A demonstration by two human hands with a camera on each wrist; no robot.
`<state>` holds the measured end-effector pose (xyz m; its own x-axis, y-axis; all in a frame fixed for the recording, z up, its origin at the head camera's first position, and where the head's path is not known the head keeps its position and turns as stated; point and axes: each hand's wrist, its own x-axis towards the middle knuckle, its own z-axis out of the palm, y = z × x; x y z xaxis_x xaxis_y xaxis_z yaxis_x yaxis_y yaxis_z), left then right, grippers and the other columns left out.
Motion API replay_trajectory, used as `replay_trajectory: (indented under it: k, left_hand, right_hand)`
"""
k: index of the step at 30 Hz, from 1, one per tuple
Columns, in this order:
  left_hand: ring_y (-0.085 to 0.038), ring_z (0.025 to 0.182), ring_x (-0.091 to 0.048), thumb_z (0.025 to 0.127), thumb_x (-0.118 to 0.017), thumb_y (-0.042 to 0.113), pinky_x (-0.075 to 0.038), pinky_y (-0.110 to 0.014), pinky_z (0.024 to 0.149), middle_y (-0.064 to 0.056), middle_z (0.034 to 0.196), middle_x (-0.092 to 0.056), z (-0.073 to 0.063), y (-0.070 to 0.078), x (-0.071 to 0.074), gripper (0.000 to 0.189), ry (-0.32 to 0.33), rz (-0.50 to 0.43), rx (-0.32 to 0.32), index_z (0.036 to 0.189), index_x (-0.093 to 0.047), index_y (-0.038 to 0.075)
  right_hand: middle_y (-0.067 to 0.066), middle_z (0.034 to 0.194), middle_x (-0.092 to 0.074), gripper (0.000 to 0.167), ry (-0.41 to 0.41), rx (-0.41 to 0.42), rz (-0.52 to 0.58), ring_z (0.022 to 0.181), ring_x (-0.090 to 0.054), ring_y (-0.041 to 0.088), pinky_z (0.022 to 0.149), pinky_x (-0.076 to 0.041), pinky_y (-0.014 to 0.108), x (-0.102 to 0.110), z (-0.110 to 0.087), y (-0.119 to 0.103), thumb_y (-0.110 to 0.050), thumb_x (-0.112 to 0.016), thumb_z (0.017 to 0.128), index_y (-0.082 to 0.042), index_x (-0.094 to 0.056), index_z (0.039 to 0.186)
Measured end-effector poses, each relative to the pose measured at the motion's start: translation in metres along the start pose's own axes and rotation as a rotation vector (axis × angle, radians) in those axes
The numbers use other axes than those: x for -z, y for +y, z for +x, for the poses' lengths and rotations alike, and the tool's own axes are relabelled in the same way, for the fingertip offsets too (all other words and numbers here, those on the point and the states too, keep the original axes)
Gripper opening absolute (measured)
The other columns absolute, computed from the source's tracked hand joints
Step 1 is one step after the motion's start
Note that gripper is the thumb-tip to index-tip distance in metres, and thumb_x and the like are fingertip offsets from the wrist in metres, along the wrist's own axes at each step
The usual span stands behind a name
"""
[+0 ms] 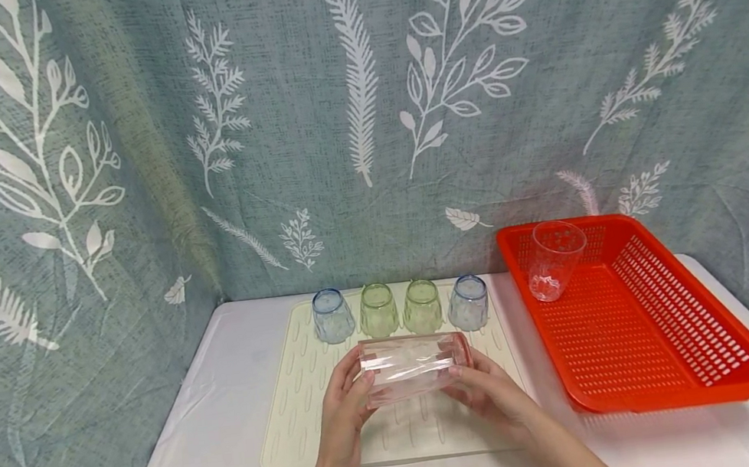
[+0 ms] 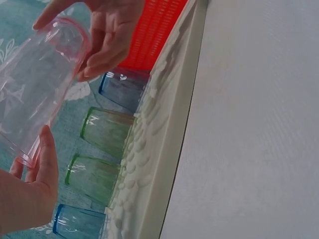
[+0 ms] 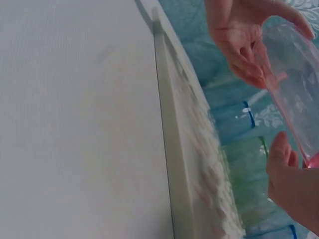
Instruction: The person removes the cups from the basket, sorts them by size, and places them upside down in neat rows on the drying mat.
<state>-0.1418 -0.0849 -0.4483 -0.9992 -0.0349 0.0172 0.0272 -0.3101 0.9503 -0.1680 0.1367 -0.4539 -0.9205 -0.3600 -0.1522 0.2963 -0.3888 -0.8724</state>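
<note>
So the pink cup (image 1: 415, 368) is up off the mat (image 1: 285, 421), held sideways between both hands. Its long axis runs left to right across the person's front, mouth end at the left and base end at the right as far as I can tell from the head view. The left hand (image 1: 343, 413) cups one end with thumb and fingers curled round the rim, and the right hand (image 1: 486, 392) wraps the other end the same way, fingers on the far side. Both are grasping it, neither one looser than the other from what shows. In the left wrist view the cup (image 2: 35, 84) fills the upper left, with the left thumb (image 2: 47, 159) against its near rim.

Since it lies flat and each hand has an end, neither hand is really nearer. The cup sits dead centre between them, over the front half of the mat.

Just behind it, along the mat's back edge, there's a row of four cups standing upside down: a blue cup (image 1: 332, 316), two green cups (image 1: 378, 310) (image 1: 421, 306), then another blue one (image 1: 469, 303). They're near the pink one but not touching it.

To the right of the mat is a red basket (image 1: 723, 371) on the white worktop (image 1: 205, 453), with one clear cup (image 1: 553, 259) leaning tilted in its back left corner. Leafy curtain (image 1: 128, 138) behind everything.
</note>
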Motion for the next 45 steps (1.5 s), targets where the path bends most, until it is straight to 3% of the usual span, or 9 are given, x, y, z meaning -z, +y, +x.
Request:
replay_trajectory:
  k: [7,13,18,21,27,30,33,39,45]
  left_hand:
    - [-0.011,0.105,-0.059,0.095,-0.056,0.013,-0.053,-0.027,0.080,-0.009,0.134,-0.050,-0.001,0.000,0.003,0.057,0.003,-0.038,0.033,0.146,-0.035,-0.001]
    - [-0.009,0.109,-0.056,0.096,-0.054,0.017,-0.051,-0.027,0.084,-0.012,0.139,-0.047,-0.001,0.000,0.014,0.060,-0.030,0.004,0.056,0.148,-0.031,-0.002]
    - [-0.011,0.118,-0.052,0.099,-0.054,0.022,-0.047,-0.026,0.093,-0.018,0.144,-0.044,0.001,-0.001,0.031,0.057,-0.005,0.169,0.040,0.148,-0.034,0.000]
    - [-0.017,0.123,-0.049,0.099,-0.058,0.026,-0.045,-0.026,0.097,-0.015,0.143,-0.047,0.003,0.000,0.045,0.056,0.098,0.311,0.022,0.146,-0.038,0.004]
    - [-0.035,0.137,-0.034,0.096,-0.062,0.031,-0.030,-0.047,0.112,-0.019,0.147,-0.041,0.000,0.010,0.076,0.062,0.301,0.607,0.027,0.146,-0.039,0.003]
    - [-0.043,0.139,-0.024,0.098,-0.058,0.034,-0.022,-0.057,0.112,-0.027,0.150,-0.030,-0.001,0.014,0.092,0.068,0.330,0.714,0.072,0.149,-0.030,-0.001]
    - [-0.049,0.139,-0.020,0.098,-0.056,0.034,-0.020,-0.062,0.110,-0.033,0.151,-0.022,-0.001,0.014,0.104,0.074,0.314,0.771,0.134,0.151,-0.022,-0.005]
    - [-0.045,0.139,-0.024,0.099,-0.055,0.029,-0.020,-0.051,0.115,-0.034,0.150,-0.024,0.002,0.006,0.121,0.074,0.271,0.660,0.197,0.150,-0.017,-0.010]
    - [-0.042,0.139,-0.027,0.099,-0.055,0.027,-0.022,-0.049,0.115,-0.030,0.149,-0.029,0.005,0.001,0.126,0.071,0.296,0.597,0.232,0.150,-0.020,-0.009]
  right_hand:
    - [-0.001,0.116,-0.059,0.035,-0.025,0.032,0.080,0.100,-0.061,0.012,0.100,-0.045,0.033,-0.003,0.000,0.006,-0.004,-0.051,0.093,-0.011,-0.049,0.127]
    - [0.001,0.116,-0.058,0.054,0.014,0.042,0.052,0.098,-0.062,0.012,0.098,-0.047,0.034,-0.008,0.003,0.008,-0.005,-0.052,0.093,0.004,-0.033,0.142]
    - [0.005,0.112,-0.059,0.059,0.071,0.042,0.010,0.095,-0.062,0.015,0.095,-0.050,0.037,-0.014,0.011,0.007,-0.005,-0.059,0.091,0.005,-0.034,0.143]
    - [0.006,0.112,-0.057,0.055,0.118,0.054,-0.037,0.089,-0.062,0.016,0.089,-0.053,0.037,-0.017,0.016,0.006,-0.003,-0.062,0.088,0.005,-0.040,0.138]
    - [0.014,0.124,-0.055,0.064,0.169,0.101,-0.170,0.091,-0.063,0.016,0.083,-0.056,0.034,-0.026,0.029,0.002,-0.004,-0.069,0.083,0.001,-0.044,0.141]
    - [0.016,0.126,-0.056,0.068,0.188,0.121,-0.274,0.096,-0.063,0.018,0.081,-0.056,0.033,-0.033,0.037,-0.001,-0.008,-0.074,0.080,-0.003,-0.046,0.142]
    - [0.013,0.122,-0.059,0.067,0.211,0.156,-0.441,0.101,-0.059,0.020,0.079,-0.054,0.033,-0.042,0.044,-0.003,-0.014,-0.080,0.077,-0.007,-0.052,0.138]
    - [0.004,0.117,-0.061,0.069,0.219,0.264,-0.767,0.105,-0.055,0.025,0.078,-0.049,0.037,-0.061,0.055,-0.005,-0.029,-0.086,0.070,-0.012,-0.059,0.130]
    - [0.003,0.117,-0.061,0.069,0.168,0.394,-0.893,0.103,-0.056,0.022,0.081,-0.049,0.038,-0.077,0.064,-0.001,-0.032,-0.086,0.069,-0.011,-0.061,0.129]
